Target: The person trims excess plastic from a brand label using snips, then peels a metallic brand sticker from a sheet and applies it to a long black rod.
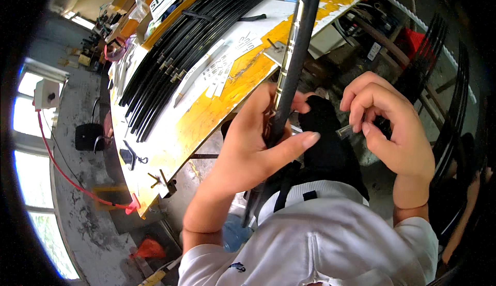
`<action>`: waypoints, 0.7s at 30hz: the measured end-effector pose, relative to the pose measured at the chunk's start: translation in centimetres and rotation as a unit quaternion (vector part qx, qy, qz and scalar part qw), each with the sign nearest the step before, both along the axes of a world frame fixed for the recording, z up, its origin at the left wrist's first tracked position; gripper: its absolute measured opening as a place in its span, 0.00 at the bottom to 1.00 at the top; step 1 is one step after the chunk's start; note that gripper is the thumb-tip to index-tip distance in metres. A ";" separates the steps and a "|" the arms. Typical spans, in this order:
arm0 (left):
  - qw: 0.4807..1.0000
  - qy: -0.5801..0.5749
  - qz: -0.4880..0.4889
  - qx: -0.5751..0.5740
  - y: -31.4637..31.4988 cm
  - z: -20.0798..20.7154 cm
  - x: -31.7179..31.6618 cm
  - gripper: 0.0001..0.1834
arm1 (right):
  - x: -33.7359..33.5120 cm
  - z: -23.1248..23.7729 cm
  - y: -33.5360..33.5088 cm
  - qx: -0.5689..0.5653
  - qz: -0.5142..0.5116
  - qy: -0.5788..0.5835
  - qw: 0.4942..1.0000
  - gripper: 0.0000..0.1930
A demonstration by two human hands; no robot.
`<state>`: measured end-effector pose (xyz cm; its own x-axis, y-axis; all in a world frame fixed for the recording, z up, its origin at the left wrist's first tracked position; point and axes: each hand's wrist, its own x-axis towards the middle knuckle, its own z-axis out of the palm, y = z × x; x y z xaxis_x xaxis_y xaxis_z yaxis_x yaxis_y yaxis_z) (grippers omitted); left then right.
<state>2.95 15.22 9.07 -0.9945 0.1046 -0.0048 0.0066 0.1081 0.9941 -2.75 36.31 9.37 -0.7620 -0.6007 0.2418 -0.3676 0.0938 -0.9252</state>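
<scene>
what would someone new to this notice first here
First, the two hands at centre: the left hand grips a long black rod that runs up past the top edge, while the right hand pinches a small silvery piece beside it. Next, the yellow-edged workbench on the left, where a sheaf of black rods lies beside white sticker strips.
</scene>
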 end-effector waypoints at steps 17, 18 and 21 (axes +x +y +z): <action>0.997 -0.048 -0.036 0.040 4.1 -1.4 -1.7 0.18 | 1.1 -0.9 1.3 -0.076 -0.090 -0.153 0.981 0.13; 0.998 -0.047 -0.027 0.043 3.9 -1.6 -1.7 0.18 | 1.3 -1.6 1.1 -0.149 -0.092 -0.207 0.962 0.13; 0.996 -0.049 -0.013 0.073 3.7 -1.9 -1.7 0.17 | 1.6 -3.7 0.7 -0.222 -0.053 -0.296 0.927 0.15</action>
